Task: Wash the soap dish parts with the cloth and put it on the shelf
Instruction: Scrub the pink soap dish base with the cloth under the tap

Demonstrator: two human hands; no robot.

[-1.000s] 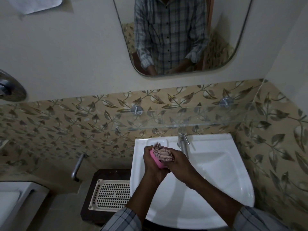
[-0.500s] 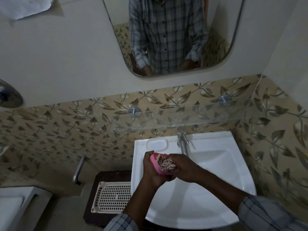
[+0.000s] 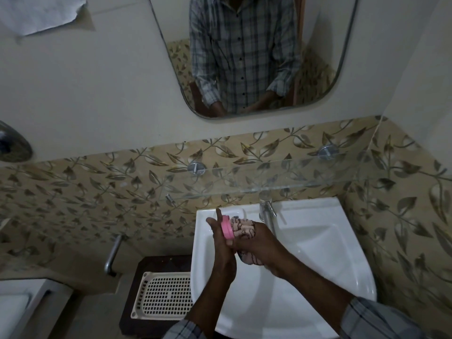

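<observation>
Over the left part of the white sink [image 3: 318, 253], my left hand [image 3: 221, 243] holds a pink soap dish part [image 3: 227, 227] on edge, fingers stretched upward behind it. My right hand [image 3: 259, 243] grips a patterned pink-and-brown cloth [image 3: 244, 227] and presses it against the dish's inner side. A lower fold of the cloth pokes out under my right palm. The glass shelf [image 3: 281, 177] runs along the tiled wall above the tap [image 3: 266, 211], with nothing on it.
A white perforated tray [image 3: 163, 297] lies on a dark stool left of the sink. A metal pipe handle [image 3: 112, 253] sticks out of the tiled wall. A mirror [image 3: 256, 57] above reflects a person in a checked shirt. A white fixture sits at far left.
The pink dish part has turned from flatter to standing on edge, and my left fingers have straightened up behind it. The cloth in my right hand has shifted against the dish.
</observation>
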